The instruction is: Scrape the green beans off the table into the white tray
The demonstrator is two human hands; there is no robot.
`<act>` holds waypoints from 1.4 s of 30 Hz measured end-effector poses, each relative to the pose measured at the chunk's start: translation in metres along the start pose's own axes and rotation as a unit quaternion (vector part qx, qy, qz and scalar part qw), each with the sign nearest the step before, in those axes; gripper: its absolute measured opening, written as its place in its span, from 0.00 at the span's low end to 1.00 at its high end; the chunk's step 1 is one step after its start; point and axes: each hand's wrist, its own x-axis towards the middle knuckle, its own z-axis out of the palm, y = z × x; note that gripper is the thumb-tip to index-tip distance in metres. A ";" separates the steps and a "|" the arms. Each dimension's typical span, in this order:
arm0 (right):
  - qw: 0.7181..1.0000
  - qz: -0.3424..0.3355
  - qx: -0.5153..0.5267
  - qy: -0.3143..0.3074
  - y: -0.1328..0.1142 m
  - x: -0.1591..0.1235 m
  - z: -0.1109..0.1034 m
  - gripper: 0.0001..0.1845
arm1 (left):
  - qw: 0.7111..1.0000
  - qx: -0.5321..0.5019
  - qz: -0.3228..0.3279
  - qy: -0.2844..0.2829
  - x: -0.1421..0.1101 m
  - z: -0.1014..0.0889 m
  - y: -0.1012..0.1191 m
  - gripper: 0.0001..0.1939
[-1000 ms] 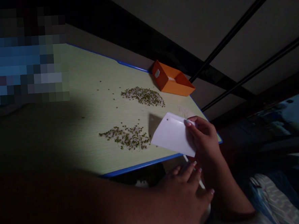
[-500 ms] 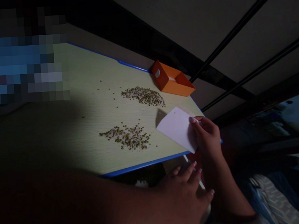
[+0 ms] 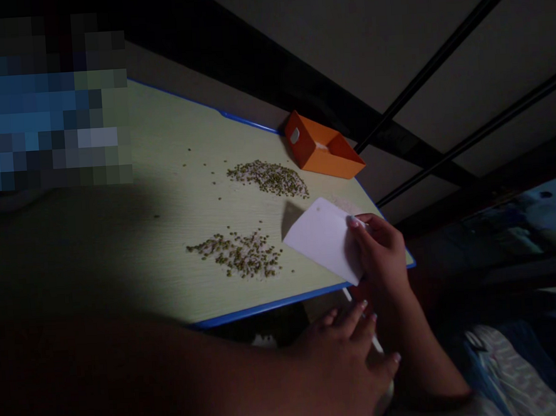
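My right hand (image 3: 379, 242) pinches a piece of white paper (image 3: 324, 236) between thumb and fingers. The paper is tilted over the end of the pale table (image 3: 168, 265), its shadow falling to its left. Beyond the paper lies a pile of small green beans mixed with whitish grains (image 3: 269, 178). A second, looser pile of the same mix (image 3: 238, 254) is spread to the left of the paper, closer to me. Below the table's near edge, my left hand (image 3: 347, 348) is open with fingers spread, holding nothing that I can see.
An orange open box (image 3: 331, 148) stands at the table's far edge. A few loose beans lie scattered left of the piles. Blue edging (image 3: 274, 305) runs round the table. Fabric or clothes (image 3: 514, 369) lie at the lower right. The upper left is blurred out.
My right hand has moved the paper slightly left, towards the piles. My left hand and the two piles look the same.
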 end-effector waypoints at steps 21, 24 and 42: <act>0.995 -0.026 0.039 -0.089 0.001 0.016 0.008 0.18 | 1.000 -0.015 0.013 0.020 0.001 0.004 -0.002 0.32; 0.994 -0.028 0.033 -0.100 -0.001 0.018 0.010 0.19 | 1.000 -0.008 0.010 0.024 -0.001 0.003 -0.001 0.31; 0.987 -0.026 0.058 -0.145 0.006 0.018 0.002 0.18 | 1.000 -0.006 -0.009 -0.006 0.000 -0.010 0.005 0.35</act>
